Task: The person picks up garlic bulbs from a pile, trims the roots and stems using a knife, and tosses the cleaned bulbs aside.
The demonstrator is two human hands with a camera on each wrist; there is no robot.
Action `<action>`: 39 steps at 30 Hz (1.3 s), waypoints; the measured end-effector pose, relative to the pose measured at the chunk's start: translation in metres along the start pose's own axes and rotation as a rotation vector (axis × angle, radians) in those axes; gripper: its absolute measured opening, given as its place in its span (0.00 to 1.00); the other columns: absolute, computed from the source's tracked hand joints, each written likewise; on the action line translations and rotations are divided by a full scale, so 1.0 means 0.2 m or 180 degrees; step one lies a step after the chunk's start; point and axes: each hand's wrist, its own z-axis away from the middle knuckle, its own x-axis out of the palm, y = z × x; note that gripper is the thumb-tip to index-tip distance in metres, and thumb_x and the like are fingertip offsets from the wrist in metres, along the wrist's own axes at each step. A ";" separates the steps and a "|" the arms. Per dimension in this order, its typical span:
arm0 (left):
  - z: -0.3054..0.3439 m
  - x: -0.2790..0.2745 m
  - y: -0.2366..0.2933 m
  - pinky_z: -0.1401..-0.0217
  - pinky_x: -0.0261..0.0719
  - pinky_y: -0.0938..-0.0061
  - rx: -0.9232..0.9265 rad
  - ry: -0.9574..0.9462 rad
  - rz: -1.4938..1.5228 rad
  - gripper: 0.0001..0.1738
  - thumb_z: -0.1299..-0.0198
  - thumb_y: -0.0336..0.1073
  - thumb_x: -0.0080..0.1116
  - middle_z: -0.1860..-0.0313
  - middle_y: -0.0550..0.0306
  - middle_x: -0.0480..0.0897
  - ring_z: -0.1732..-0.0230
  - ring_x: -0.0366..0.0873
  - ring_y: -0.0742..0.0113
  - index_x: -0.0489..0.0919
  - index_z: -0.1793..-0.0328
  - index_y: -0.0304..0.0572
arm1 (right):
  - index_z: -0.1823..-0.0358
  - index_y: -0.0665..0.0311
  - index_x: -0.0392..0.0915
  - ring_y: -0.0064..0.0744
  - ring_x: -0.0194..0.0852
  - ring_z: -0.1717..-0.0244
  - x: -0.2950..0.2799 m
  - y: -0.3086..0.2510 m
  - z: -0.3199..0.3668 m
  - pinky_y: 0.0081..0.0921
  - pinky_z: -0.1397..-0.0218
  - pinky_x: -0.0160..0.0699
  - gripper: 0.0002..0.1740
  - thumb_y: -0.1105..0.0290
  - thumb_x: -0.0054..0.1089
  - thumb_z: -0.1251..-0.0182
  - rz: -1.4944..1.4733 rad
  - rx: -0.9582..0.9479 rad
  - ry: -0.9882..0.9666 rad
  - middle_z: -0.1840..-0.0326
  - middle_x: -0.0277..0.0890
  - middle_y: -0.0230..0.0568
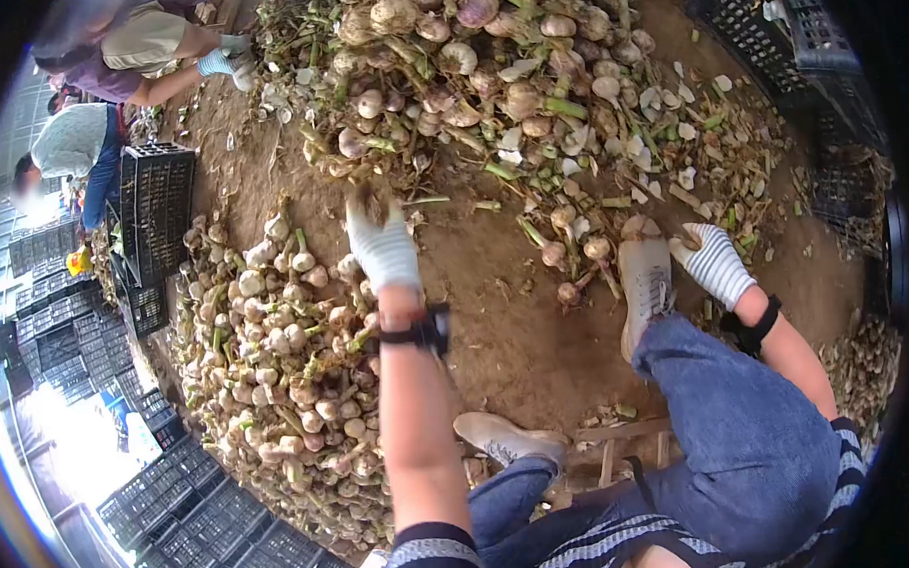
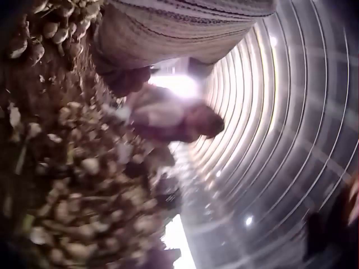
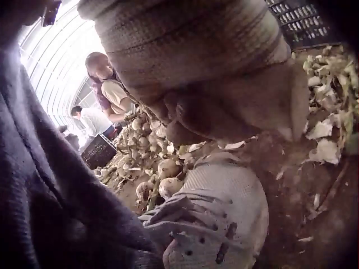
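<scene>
My left hand (image 1: pixel 381 241), in a white striped glove with brown-stained fingers, reaches forward between two garlic heaps. Its fingers are blurred and point at the near edge of the large heap of garlic bulbs (image 1: pixel 457 59); no bulb shows in them. To its left lies a heap of paler garlic (image 1: pixel 276 335) with short-cut stems. My right hand (image 1: pixel 712 260), gloved alike, hangs beside my right shoe (image 1: pixel 643 277) with its fingers loosely bent. From the right wrist, the glove (image 3: pixel 196 50) appears above the shoe, nothing visible in its fingers. Several stemmed bulbs (image 1: pixel 573 250) lie left of that shoe.
Black plastic crates stand at the left (image 1: pixel 157 209) and at the upper right (image 1: pixel 756 43). Cut stems and loose skins (image 1: pixel 710 145) litter the ground. Two other people work at the upper left. A low wooden stool (image 1: pixel 620 433) is beneath me.
</scene>
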 end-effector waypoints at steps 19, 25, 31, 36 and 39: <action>0.60 0.11 0.23 0.52 0.77 0.73 -0.1101 -0.1085 0.3432 0.26 0.40 0.41 0.59 0.48 0.56 0.79 0.50 0.76 0.65 0.70 0.36 0.44 | 0.49 0.80 0.72 0.42 0.80 0.51 -0.05 -0.08 0.02 0.30 0.47 0.76 0.28 0.60 0.59 0.39 -0.0189 0.0114 -0.0030 0.54 0.79 0.60; 0.68 0.05 0.36 0.52 0.79 0.73 -0.0952 -0.1628 0.3379 0.25 0.46 0.27 0.63 0.60 0.60 0.79 0.58 0.79 0.69 0.68 0.41 0.45 | 0.73 0.70 0.70 0.27 0.59 0.78 0.00 0.00 0.02 0.29 0.72 0.65 0.16 0.63 0.58 0.39 -0.0389 -0.0463 0.0240 0.82 0.66 0.40; 0.74 0.18 0.40 0.40 0.74 0.61 -0.1030 -0.2451 0.3372 0.22 0.40 0.40 0.58 0.48 0.55 0.77 0.45 0.74 0.59 0.67 0.41 0.51 | 0.73 0.66 0.72 0.44 0.64 0.83 -0.04 -0.18 -0.02 0.36 0.77 0.67 0.12 0.64 0.55 0.40 0.0213 -0.1227 0.0294 0.83 0.68 0.51; 0.76 0.35 0.20 0.33 0.65 0.61 -0.1816 -0.3051 0.3771 0.23 0.36 0.52 0.46 0.44 0.57 0.78 0.41 0.73 0.61 0.68 0.40 0.50 | 0.72 0.60 0.76 0.49 0.73 0.79 -0.11 -0.54 0.15 0.37 0.75 0.74 0.10 0.63 0.61 0.51 0.0530 -0.2110 -0.0006 0.81 0.73 0.46; 0.79 0.36 0.21 0.32 0.63 0.66 -0.2033 -0.3209 0.3975 0.25 0.38 0.55 0.48 0.45 0.60 0.79 0.41 0.73 0.64 0.71 0.42 0.49 | 0.70 0.61 0.76 0.50 0.77 0.75 -0.11 -0.57 0.17 0.39 0.72 0.76 0.11 0.62 0.61 0.51 0.0764 -0.2198 0.0083 0.79 0.75 0.46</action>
